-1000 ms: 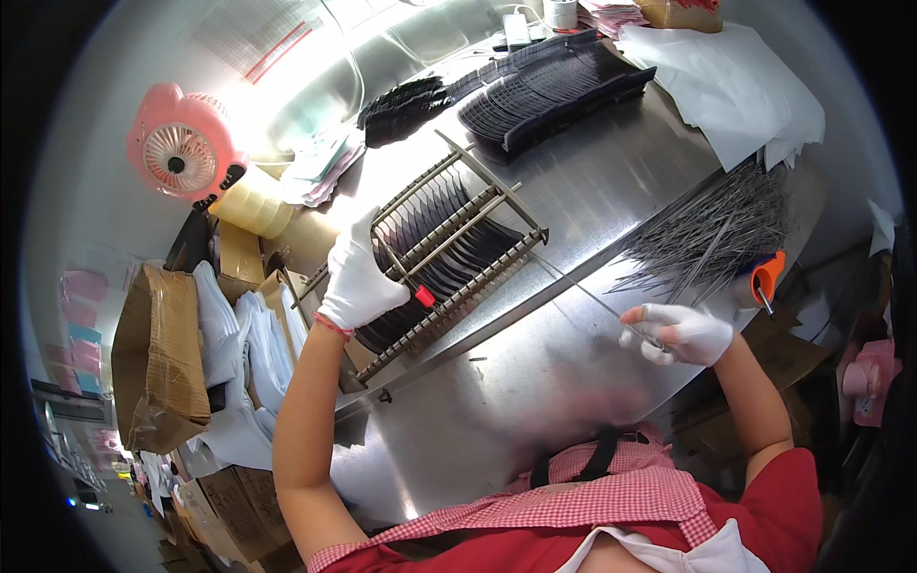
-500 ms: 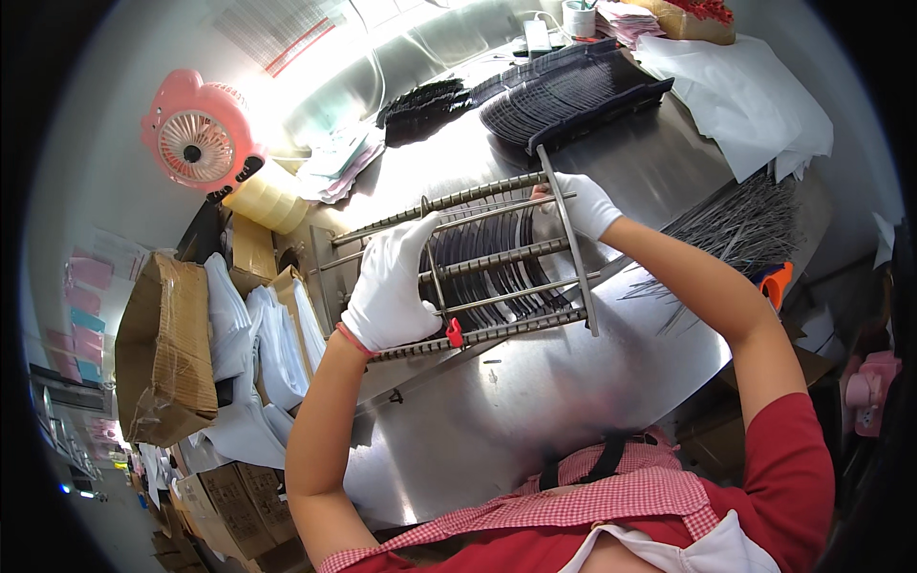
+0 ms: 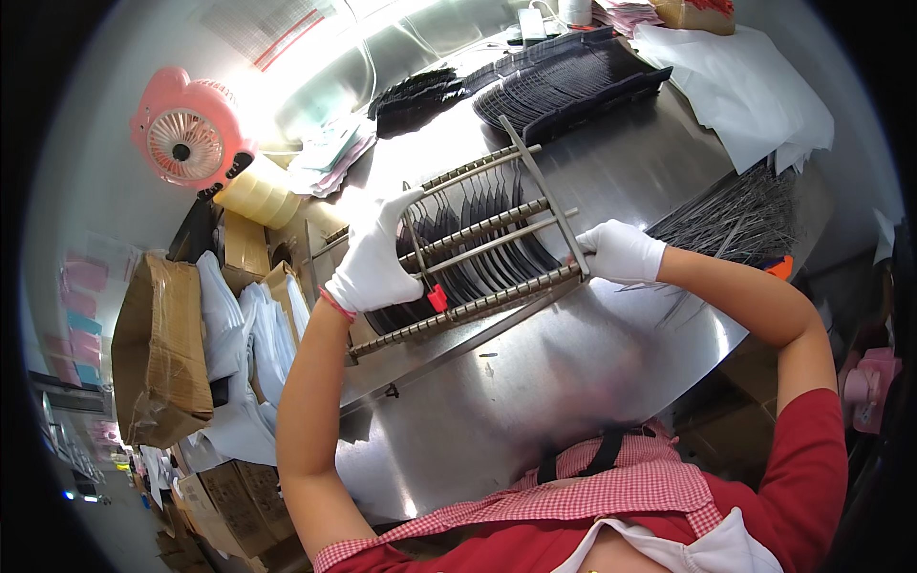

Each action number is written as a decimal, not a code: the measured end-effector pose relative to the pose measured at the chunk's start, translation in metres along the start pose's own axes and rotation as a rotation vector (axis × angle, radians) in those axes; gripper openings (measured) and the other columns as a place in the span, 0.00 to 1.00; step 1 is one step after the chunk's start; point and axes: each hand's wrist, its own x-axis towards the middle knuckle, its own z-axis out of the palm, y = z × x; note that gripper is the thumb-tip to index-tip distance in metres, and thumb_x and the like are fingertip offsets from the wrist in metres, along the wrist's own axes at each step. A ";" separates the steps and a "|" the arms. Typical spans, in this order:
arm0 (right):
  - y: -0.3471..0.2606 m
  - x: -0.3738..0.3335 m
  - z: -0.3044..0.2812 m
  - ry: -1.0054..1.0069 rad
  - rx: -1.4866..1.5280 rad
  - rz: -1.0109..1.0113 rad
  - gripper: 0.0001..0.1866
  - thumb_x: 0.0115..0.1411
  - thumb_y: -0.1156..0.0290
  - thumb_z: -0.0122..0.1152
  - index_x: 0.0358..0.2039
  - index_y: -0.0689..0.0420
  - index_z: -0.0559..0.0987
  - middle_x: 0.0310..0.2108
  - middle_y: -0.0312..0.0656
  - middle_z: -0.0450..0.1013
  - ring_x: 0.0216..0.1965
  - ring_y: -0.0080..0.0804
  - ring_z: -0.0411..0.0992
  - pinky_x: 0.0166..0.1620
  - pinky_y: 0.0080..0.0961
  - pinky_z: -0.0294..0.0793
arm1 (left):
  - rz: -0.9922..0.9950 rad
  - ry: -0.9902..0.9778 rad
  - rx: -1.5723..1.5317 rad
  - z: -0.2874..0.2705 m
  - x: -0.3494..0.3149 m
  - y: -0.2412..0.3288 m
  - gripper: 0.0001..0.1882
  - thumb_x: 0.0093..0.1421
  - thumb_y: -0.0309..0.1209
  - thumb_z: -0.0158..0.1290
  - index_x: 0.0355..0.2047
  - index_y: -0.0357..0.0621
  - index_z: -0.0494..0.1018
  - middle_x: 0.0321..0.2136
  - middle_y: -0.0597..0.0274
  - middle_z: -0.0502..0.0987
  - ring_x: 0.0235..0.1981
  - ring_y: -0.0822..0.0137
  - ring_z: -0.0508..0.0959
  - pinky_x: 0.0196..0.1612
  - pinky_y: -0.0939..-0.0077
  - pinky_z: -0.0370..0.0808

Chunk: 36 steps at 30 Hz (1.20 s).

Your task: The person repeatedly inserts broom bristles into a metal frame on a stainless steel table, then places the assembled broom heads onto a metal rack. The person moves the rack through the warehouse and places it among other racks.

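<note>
A metal rack (image 3: 478,230) with notched bars stands tilted over the steel table. Several thin, curved black strips (image 3: 470,205) sit side by side in it. White-gloved, my left hand (image 3: 371,263) is wrapped around the rack's left part, its fingertips partly hidden. Below that hand, a small red clip (image 3: 437,298) is fixed on the rack. My right hand (image 3: 616,251), also gloved, has its fingers closed at the lower right corner, by the flat end bar (image 3: 549,202). The thumb side of the right hand touches the rack there.
A dark tray of curved black strips (image 3: 564,91) lies behind the rack, with a black pile (image 3: 420,100) beside it. Thin grey rods (image 3: 731,224) are heaped at right. Cardboard boxes (image 3: 158,353), white sheets (image 3: 224,320) and a pink fan (image 3: 186,134) stand left.
My right hand has come down from the rack's upper right side to its lower right corner. The rack has tilted and shifted slightly left; my left hand stays on it.
</note>
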 end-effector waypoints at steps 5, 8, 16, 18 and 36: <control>0.023 -0.005 -0.011 0.067 0.266 -0.066 0.08 0.62 0.70 0.57 0.38 0.57 0.82 0.32 0.39 0.81 0.37 0.27 0.78 0.45 0.22 0.74 | 0.002 0.120 -0.321 -0.027 0.017 0.017 0.47 0.32 0.23 0.59 0.60 0.41 0.63 0.45 0.55 0.68 0.48 0.62 0.70 0.52 0.70 0.70; 0.070 -0.021 -0.046 0.048 0.374 -0.170 0.07 0.63 0.71 0.57 0.36 0.59 0.82 0.31 0.37 0.80 0.34 0.23 0.75 0.43 0.22 0.73 | 0.003 0.329 -0.245 -0.041 0.004 0.050 0.47 0.34 0.20 0.56 0.61 0.37 0.60 0.50 0.54 0.68 0.54 0.61 0.69 0.60 0.68 0.65; 0.236 -0.111 -0.144 0.265 -0.744 0.320 0.13 0.56 0.69 0.59 0.41 0.45 0.85 0.35 0.39 0.81 0.40 0.37 0.79 0.45 0.30 0.75 | 0.016 0.524 -0.202 -0.006 -0.033 0.137 0.56 0.34 0.21 0.59 0.67 0.36 0.49 0.59 0.51 0.59 0.55 0.61 0.65 0.61 0.70 0.62; 0.230 -0.135 -0.155 0.710 -0.871 0.346 0.15 0.59 0.65 0.60 0.46 0.52 0.80 0.38 0.46 0.80 0.40 0.42 0.79 0.43 0.37 0.75 | -0.112 0.546 -0.316 0.010 -0.030 0.162 0.55 0.36 0.22 0.61 0.67 0.35 0.49 0.59 0.49 0.59 0.55 0.59 0.66 0.63 0.69 0.61; -0.060 -0.167 -0.179 1.666 -0.393 -0.756 0.09 0.64 0.65 0.57 0.42 0.53 0.77 0.34 0.43 0.77 0.34 0.41 0.75 0.36 0.35 0.73 | -0.426 0.269 -1.303 0.025 0.009 0.263 0.49 0.47 0.17 0.56 0.67 0.30 0.42 0.38 0.58 0.74 0.30 0.75 0.76 0.32 0.84 0.74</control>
